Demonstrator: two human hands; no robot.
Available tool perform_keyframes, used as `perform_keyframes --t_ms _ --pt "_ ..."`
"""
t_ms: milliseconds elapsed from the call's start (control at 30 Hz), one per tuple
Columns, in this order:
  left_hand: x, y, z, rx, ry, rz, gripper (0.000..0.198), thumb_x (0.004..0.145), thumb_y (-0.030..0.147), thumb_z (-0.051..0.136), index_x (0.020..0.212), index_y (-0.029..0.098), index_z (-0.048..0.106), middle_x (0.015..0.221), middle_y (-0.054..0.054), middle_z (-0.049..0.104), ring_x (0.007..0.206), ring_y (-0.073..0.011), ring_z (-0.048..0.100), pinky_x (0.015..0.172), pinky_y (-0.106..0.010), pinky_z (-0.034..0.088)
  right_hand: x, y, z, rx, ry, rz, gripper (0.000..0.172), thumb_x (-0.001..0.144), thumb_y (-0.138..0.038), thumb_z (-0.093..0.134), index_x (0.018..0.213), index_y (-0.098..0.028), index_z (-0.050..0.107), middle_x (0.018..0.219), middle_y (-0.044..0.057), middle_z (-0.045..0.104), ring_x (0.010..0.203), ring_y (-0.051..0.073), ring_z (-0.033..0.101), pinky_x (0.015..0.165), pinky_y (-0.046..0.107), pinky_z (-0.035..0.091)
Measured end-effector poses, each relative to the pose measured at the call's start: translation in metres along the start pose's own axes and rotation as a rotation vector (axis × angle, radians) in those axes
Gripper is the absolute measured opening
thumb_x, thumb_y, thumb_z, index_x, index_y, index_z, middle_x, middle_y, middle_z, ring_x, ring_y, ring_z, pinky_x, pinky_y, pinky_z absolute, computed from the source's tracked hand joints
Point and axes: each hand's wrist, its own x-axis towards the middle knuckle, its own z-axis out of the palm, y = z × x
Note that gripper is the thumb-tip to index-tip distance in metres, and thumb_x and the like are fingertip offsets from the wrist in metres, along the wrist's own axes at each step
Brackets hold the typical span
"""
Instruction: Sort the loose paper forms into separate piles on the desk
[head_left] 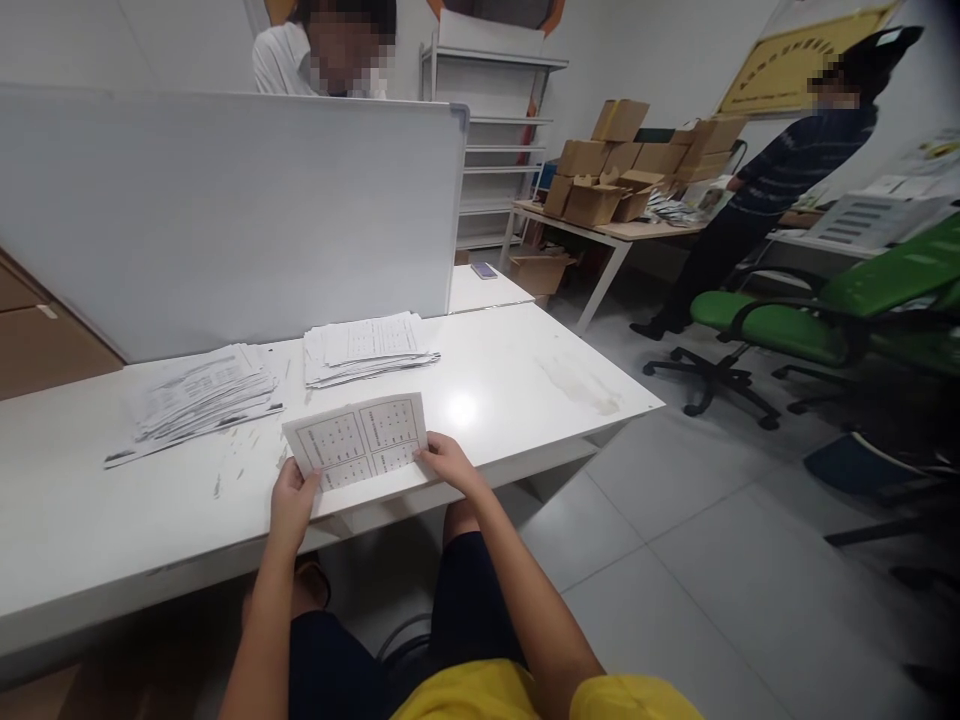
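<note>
A printed sheet of paper [360, 440] with boxed sections of text is held up, tilted, above the front edge of the white table [510, 390]. My left hand [294, 498] grips its lower left corner, thumb on top. At the lower right edge my right hand [450, 462] pinches the same sheet. Behind the sheet lies a stack of printed papers [371, 348]. Farther left rests another, more loosely spread stack of papers [206, 395]. The fingers under the sheet are hidden.
A white divider panel [240, 220] stands along the table's back, with a person [281, 60] behind it. A phone [484, 270] lies beyond its right end. To the right are cardboard boxes [592, 200] on another table, a standing person [802, 160] and a green chair [862, 290].
</note>
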Motion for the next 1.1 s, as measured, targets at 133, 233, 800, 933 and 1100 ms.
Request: perform_keyframes --t_ms 133,233,800,933,1100 --pt "0.003 -0.003 -0.002 -0.081 -0.001 -0.046 0.043 0.066 0.046 0.07 0.096 0.021 0.053 0.091 -0.004 0.069 0.096 -0.0254 0.066 0.089 -0.04 0.052 -0.003 -0.001 -0.001 -0.086 -0.013 -0.012 0.016 0.08 -0.027 0.053 0.088 -0.021 0.066 0.098 0.004 0.069 0.094 0.022 0.061 0.084 0.033 0.046" --pt "0.002 -0.003 -0.001 -0.114 0.015 -0.076 0.041 0.068 0.046 0.067 0.097 0.022 0.051 0.09 -0.004 0.069 0.092 -0.0245 0.067 0.085 -0.039 0.053 -0.005 -0.001 -0.004 -0.098 -0.05 -0.019 0.017 0.078 -0.027 0.054 0.087 -0.021 0.066 0.1 0.005 0.068 0.097 0.023 0.061 0.085 0.033 0.046" --pt "-0.032 -0.005 0.029 0.573 -0.023 0.201 0.03 0.086 0.022 0.05 0.115 0.02 0.056 0.111 -0.01 0.066 0.103 -0.0253 0.061 0.092 -0.043 0.05 -0.076 0.012 -0.042 -0.07 0.187 0.266 0.026 0.07 -0.045 0.052 0.076 -0.021 0.058 0.045 -0.004 0.05 0.046 0.016 0.049 0.051 0.028 0.037" --pt "-0.037 0.001 0.032 0.693 -0.061 0.24 0.029 0.09 0.019 0.046 0.117 0.019 0.058 0.112 -0.01 0.065 0.107 -0.0251 0.06 0.094 -0.042 0.05 -0.069 0.015 -0.055 -0.165 0.167 0.288 0.021 0.07 -0.042 0.05 0.072 -0.022 0.055 0.044 -0.004 0.049 0.048 0.016 0.048 0.053 0.027 0.036" --pt "-0.039 0.002 0.031 0.767 -0.108 0.263 0.031 0.093 0.024 0.044 0.12 0.018 0.058 0.116 -0.01 0.065 0.112 -0.0267 0.056 0.097 -0.043 0.048 -0.062 0.013 -0.064 -0.188 0.06 0.262 0.018 0.07 -0.04 0.05 0.068 -0.023 0.053 0.045 -0.005 0.048 0.05 0.016 0.046 0.054 0.027 0.035"
